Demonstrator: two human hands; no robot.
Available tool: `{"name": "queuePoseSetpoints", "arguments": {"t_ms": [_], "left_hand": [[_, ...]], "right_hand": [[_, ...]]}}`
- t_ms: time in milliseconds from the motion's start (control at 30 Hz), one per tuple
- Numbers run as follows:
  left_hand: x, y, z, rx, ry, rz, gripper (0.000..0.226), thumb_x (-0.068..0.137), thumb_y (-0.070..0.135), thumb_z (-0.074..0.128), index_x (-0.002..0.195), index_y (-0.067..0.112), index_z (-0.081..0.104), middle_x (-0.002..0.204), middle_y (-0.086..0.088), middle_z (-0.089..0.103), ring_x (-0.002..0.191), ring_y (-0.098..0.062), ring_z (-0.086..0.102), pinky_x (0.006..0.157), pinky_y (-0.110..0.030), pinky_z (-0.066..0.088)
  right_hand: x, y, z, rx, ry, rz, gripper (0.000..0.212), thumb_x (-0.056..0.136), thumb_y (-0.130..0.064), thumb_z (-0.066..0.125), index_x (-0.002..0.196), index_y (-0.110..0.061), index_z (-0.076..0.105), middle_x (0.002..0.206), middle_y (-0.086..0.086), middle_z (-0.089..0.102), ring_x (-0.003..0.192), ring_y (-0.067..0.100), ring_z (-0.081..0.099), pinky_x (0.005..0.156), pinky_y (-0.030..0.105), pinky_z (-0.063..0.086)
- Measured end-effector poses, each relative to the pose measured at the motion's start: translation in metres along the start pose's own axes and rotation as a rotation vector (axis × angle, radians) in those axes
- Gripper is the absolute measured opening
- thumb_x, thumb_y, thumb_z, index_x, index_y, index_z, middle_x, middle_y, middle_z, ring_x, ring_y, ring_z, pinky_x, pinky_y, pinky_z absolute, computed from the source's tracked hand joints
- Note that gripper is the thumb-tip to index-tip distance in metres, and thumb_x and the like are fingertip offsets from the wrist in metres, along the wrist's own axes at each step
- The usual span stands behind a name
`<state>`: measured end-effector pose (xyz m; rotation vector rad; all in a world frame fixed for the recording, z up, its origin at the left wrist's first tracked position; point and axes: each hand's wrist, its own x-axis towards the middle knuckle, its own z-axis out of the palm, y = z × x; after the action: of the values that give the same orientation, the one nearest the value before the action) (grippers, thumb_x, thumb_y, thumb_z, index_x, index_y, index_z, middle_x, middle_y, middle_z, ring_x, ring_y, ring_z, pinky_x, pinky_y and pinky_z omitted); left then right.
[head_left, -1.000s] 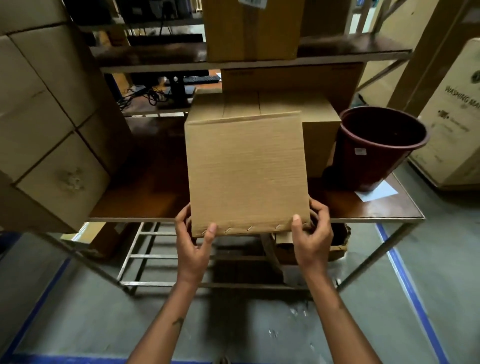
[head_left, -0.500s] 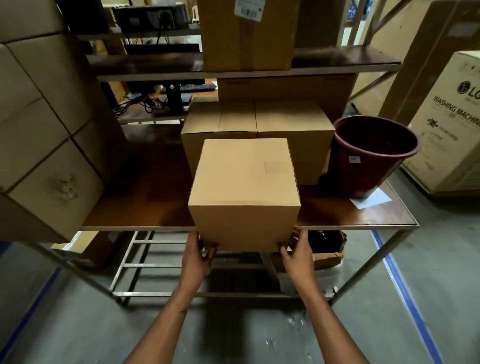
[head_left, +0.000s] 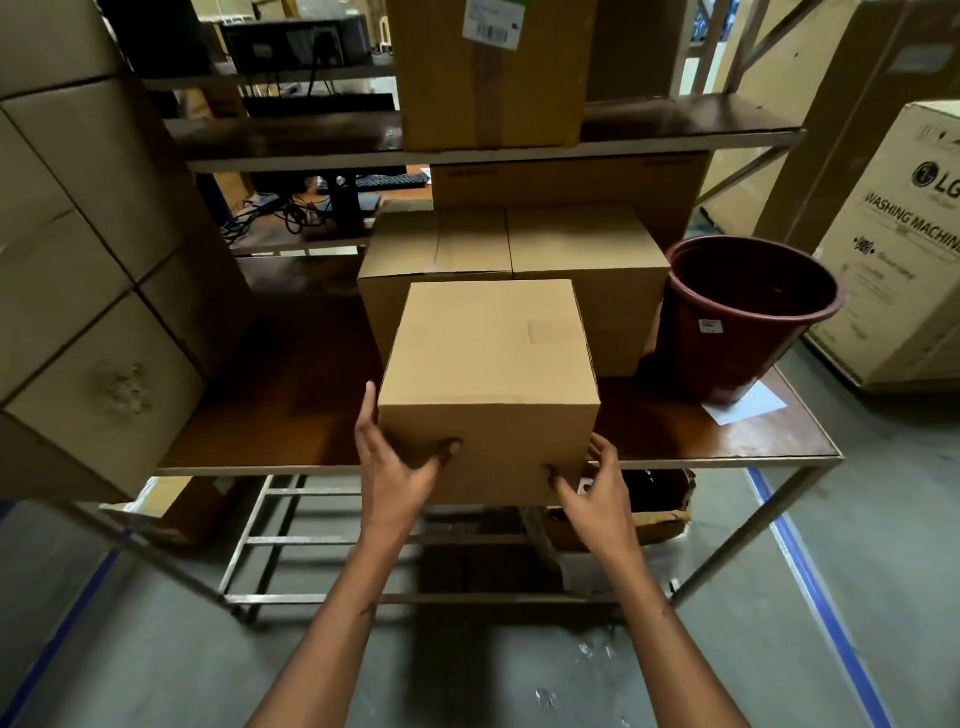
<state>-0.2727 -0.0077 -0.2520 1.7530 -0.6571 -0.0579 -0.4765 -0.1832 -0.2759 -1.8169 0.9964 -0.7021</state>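
A plain brown cardboard box (head_left: 488, 364) sits level at the front edge of the brown shelf board (head_left: 260, 431), its near face hanging a little past the edge. My left hand (head_left: 395, 467) holds its lower left corner, fingers up the left side and thumb on the near face. My right hand (head_left: 597, 493) holds the lower right corner, thumb on the near face and fingers round the right side. The box's underside is hidden.
Two closed cartons (head_left: 587, 249) stand right behind the box. A dark red bucket (head_left: 743, 322) and a white paper (head_left: 743, 408) lie to the right. Stacked cartons (head_left: 78, 260) wall the left; a washing machine carton (head_left: 904, 249) stands far right. An upper shelf carries a labelled carton (head_left: 493, 78).
The box was tipped up on end a second ago; it has since come down level and moved forward onto the shelf edge. Both hands shifted from its bottom edge to its lower corners.
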Motion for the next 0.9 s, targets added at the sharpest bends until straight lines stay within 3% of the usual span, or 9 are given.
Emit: {"name": "queuePoseSetpoints", "arguments": {"t_ms": [100, 200, 267, 367, 467, 600, 733, 800, 900], "left_hand": [[0.009, 0.018, -0.003, 0.095, -0.009, 0.098, 0.132, 0.071, 0.046, 0.100, 0.170, 0.040, 0.011, 0.174, 0.005, 0.026, 0.157, -0.013, 0.033, 0.121, -0.028, 0.037], [0.011, 0.016, -0.007, 0.129, 0.009, 0.127, 0.113, 0.071, 0.051, 0.098, 0.161, 0.042, 0.029, 0.164, 0.005, 0.042, 0.146, -0.019, 0.046, 0.115, -0.048, 0.054], [0.009, 0.011, -0.009, 0.076, 0.035, 0.127, 0.102, 0.070, 0.046, 0.099, 0.152, 0.042, 0.039, 0.154, 0.004, 0.050, 0.138, -0.020, 0.054, 0.106, -0.051, 0.059], [0.003, 0.003, -0.015, -0.056, 0.068, 0.085, 0.102, 0.068, 0.034, 0.103, 0.149, 0.039, 0.042, 0.150, 0.004, 0.055, 0.139, -0.018, 0.056, 0.109, -0.048, 0.058], [-0.010, 0.000, -0.016, -0.218, 0.092, -0.011, 0.100, 0.071, 0.020, 0.101, 0.150, 0.037, 0.040, 0.150, 0.013, 0.051, 0.137, -0.002, 0.055, 0.107, -0.032, 0.058], [-0.025, -0.004, -0.007, -0.354, 0.121, -0.102, 0.096, 0.080, 0.013, 0.092, 0.154, 0.029, 0.033, 0.153, 0.009, 0.047, 0.137, 0.000, 0.055, 0.105, -0.031, 0.059], [-0.029, -0.009, -0.002, -0.315, 0.075, -0.144, 0.094, 0.087, 0.029, 0.085, 0.155, 0.031, 0.021, 0.154, 0.006, 0.041, 0.141, -0.004, 0.053, 0.107, -0.033, 0.059], [-0.029, -0.015, -0.001, -0.238, 0.055, -0.167, 0.091, 0.087, 0.038, 0.085, 0.152, 0.031, 0.022, 0.154, -0.002, 0.035, 0.141, -0.014, 0.050, 0.105, -0.027, 0.059], [-0.029, -0.029, -0.001, -0.008, 0.053, -0.193, 0.082, 0.085, 0.047, 0.086, 0.142, 0.017, 0.035, 0.146, -0.001, 0.029, 0.134, -0.023, 0.046, 0.101, -0.012, 0.051]], "right_hand": [[0.002, -0.012, -0.001, 0.103, 0.023, -0.047, 0.089, 0.089, -0.042, 0.088, 0.159, -0.037, 0.033, 0.150, -0.012, 0.052, 0.131, 0.003, 0.054, 0.108, 0.028, 0.050], [0.004, -0.020, 0.003, 0.164, 0.060, -0.082, 0.086, 0.090, -0.042, 0.086, 0.160, -0.038, 0.036, 0.148, -0.012, 0.053, 0.129, -0.006, 0.055, 0.108, 0.035, 0.056], [0.003, -0.021, 0.006, 0.149, 0.110, -0.135, 0.083, 0.091, -0.040, 0.085, 0.160, -0.034, 0.039, 0.150, -0.010, 0.054, 0.131, -0.001, 0.056, 0.111, 0.046, 0.057], [-0.003, -0.023, 0.006, 0.080, 0.188, -0.291, 0.088, 0.089, -0.045, 0.087, 0.162, -0.031, 0.041, 0.153, -0.010, 0.051, 0.139, 0.014, 0.053, 0.109, 0.055, 0.054], [-0.011, -0.040, 0.002, -0.075, 0.279, -0.429, 0.098, 0.084, -0.052, 0.084, 0.167, -0.029, 0.038, 0.158, -0.006, 0.047, 0.137, 0.020, 0.046, 0.111, 0.062, 0.044], [-0.010, -0.075, -0.009, -0.286, 0.290, -0.588, 0.095, 0.084, -0.055, 0.078, 0.167, -0.030, 0.039, 0.162, -0.008, 0.045, 0.133, 0.021, 0.047, 0.104, 0.048, 0.037], [0.001, -0.097, -0.014, -0.491, 0.231, -0.650, 0.093, 0.088, -0.066, 0.072, 0.168, -0.034, 0.036, 0.161, -0.011, 0.047, 0.125, 0.020, 0.050, 0.093, 0.043, 0.035], [0.006, -0.106, -0.015, -0.546, 0.208, -0.674, 0.093, 0.087, -0.065, 0.074, 0.168, -0.037, 0.036, 0.161, -0.012, 0.048, 0.125, 0.019, 0.050, 0.093, 0.041, 0.033], [0.010, -0.118, -0.013, -0.638, 0.162, -0.713, 0.095, 0.085, -0.056, 0.081, 0.167, -0.041, 0.036, 0.161, -0.012, 0.049, 0.131, 0.019, 0.051, 0.091, 0.041, 0.030]]}}
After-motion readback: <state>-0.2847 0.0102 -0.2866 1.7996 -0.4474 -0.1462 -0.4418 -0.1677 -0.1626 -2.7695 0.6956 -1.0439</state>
